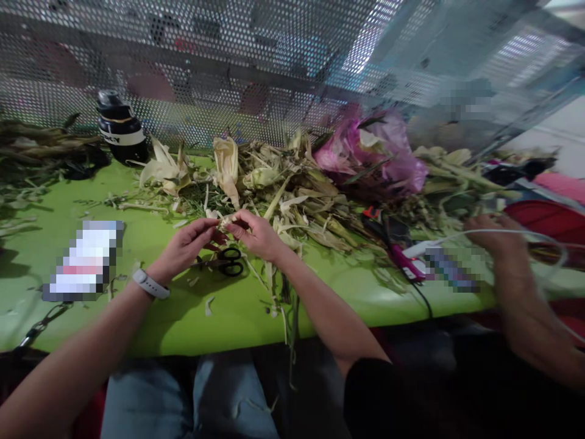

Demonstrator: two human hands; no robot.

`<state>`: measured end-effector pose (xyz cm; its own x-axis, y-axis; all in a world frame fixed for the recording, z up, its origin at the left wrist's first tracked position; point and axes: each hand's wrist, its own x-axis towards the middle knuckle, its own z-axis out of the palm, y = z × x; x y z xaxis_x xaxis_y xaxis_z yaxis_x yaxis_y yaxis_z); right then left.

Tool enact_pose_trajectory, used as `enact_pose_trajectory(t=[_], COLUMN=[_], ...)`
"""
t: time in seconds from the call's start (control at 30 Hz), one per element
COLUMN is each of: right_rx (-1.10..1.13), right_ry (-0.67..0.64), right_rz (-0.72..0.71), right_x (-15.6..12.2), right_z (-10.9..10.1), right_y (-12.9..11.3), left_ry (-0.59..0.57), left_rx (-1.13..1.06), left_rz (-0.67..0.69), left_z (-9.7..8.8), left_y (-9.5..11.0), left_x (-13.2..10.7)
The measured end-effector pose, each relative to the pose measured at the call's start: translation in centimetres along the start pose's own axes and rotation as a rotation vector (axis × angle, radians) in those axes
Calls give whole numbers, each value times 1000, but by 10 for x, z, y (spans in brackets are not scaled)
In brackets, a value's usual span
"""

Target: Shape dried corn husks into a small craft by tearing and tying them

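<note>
My left hand point(189, 242) and my right hand point(256, 235) meet above the green table point(183, 329), their fingertips pinched on a small pale piece of plant point(225, 222), perhaps husk. The fingers partly cover it, so its exact shape is hard to make out. Just below lies a pair of scissors with black handles point(231, 262). Beyond my fingertips, a dry pale corn husk point(226, 164) rests on a heap of husks and stalks point(315, 207). Thin strips of plant hang over the table's front edge near my right forearm.
A dark bottle point(121, 131) stands at the back left, a phone point(86, 259) lies left. A pink plastic bag point(370, 152) sits behind the heap. At right are a pink-and-black tool point(404, 259), another phone point(450, 268), a white cable and another person's hand point(496, 235). Perforated metal panels point(205, 67) border the back.
</note>
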<state>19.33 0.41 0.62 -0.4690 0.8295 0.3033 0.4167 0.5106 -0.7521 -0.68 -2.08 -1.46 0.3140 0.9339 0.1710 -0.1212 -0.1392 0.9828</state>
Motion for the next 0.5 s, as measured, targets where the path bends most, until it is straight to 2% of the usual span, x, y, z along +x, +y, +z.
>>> enact_pose_trajectory(t=[0.13, 0.23, 0.5], right_rx=[-12, -41, -23], right_ry=[-20, 13, 40], right_rz=[-74, -128, -109], right_x=[1, 0, -2], right_z=[3, 6, 9], right_y=[5, 7, 5], left_ry=[19, 31, 131], left_rx=[-28, -24, 23], left_rz=[-30, -21, 39], left_z=[2, 4, 6], left_y=[2, 2, -5], left_x=[2, 3, 3])
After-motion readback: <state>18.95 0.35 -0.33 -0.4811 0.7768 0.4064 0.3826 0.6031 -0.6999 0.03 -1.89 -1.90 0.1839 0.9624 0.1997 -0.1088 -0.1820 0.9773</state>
